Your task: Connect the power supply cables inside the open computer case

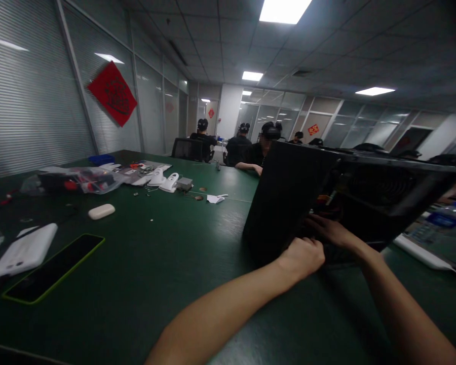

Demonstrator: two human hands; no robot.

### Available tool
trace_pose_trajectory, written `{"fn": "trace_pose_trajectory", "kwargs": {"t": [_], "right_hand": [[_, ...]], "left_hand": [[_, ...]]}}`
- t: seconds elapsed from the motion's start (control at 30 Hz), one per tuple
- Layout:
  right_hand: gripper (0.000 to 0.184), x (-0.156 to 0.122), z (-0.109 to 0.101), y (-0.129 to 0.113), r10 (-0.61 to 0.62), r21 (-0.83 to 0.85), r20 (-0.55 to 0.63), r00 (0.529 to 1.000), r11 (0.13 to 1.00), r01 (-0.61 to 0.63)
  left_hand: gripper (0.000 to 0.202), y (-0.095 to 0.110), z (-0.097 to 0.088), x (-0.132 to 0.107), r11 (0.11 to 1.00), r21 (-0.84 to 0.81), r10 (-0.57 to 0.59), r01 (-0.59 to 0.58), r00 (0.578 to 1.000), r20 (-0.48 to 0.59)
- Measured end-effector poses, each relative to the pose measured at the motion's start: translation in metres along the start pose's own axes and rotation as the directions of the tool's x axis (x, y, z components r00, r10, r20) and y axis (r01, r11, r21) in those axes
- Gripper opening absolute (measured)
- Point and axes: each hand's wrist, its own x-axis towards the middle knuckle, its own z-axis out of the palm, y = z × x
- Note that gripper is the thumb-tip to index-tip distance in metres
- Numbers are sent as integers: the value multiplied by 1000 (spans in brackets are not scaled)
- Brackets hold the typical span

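A black computer case (pixel 285 197) stands on the green table, its open side turned toward me with the dark inside showing. Against the lower front edge of the case, my left hand (pixel 303 257) is closed with its fingers curled; what they hold is hidden. My right hand (pixel 329 230) reaches into the case, just above and beyond the left. Shadow covers its fingertips, so their grip does not show. Some reddish wires (pixel 327 202) are faintly visible inside, above the right hand.
On the table (pixel 197 253) to the left lie a phone (pixel 55 268), a white device (pixel 26 248), a white earbud case (pixel 101 211) and a plastic bag of parts (pixel 79 181). A bottle (pixel 444 218) and a white strip (pixel 425 252) are at right. A co-worker (pixel 264 147) sits opposite.
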Motion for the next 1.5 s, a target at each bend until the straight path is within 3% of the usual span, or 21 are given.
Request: {"fn": "trace_pose_trajectory", "kwargs": {"t": [0.17, 0.3, 0.4, 0.5, 0.63, 0.83, 0.9, 1.03, 1.1, 1.33, 1.5], "right_hand": [[69, -24, -6, -36, 66, 65, -128, 990, 996, -58], [51, -48, -7, -52, -172, 34, -276, 946, 982, 188], [49, -73, -2, -39, -341, -171, -385, 857, 939, 297], [53, -100, 3, -10, -475, -418, -435, 765, 859, 296], [61, -120, 4, 15, -519, -559, -440, 732, 797, 230], [65, -119, 8, -15, -561, -598, -489, 668, 773, 211], [66, -116, 12, -32, -533, -562, -498, 684, 799, 213], [70, -106, 21, -68, -344, -426, -425, 837, 892, 150], [72, -97, 26, -89, -276, -362, -367, 888, 922, 137], [68, -54, 55, -176, -324, -243, -256, 911, 933, 263], [66, -39, 66, -227, -322, -189, -139, 936, 937, 294]], "left_hand": [[22, -15, -3, -18, 999, -45, 7, -7, 1000, -2], [27, -30, -14, -36, 994, -106, 7, -3, 999, 37], [35, -42, -24, -47, 987, -159, 15, 3, 994, 112], [40, -54, -30, -57, 986, -169, 29, 2, 984, 178], [41, -69, -32, -69, 985, -168, 60, -28, 981, 187], [41, -93, -38, -90, 992, -110, 79, -60, 981, 179], [40, -104, -43, -99, 995, -77, 83, -68, 976, 201], [36, -127, -54, -124, 997, -27, 73, -69, 972, 222], [35, -139, -62, -140, 998, -6, 61, -61, 972, 227], [36, -188, -98, -204, 990, 75, -135, 118, 948, 287], [42, -208, -110, -238, 949, 149, -309, 277, 906, 288]]}}
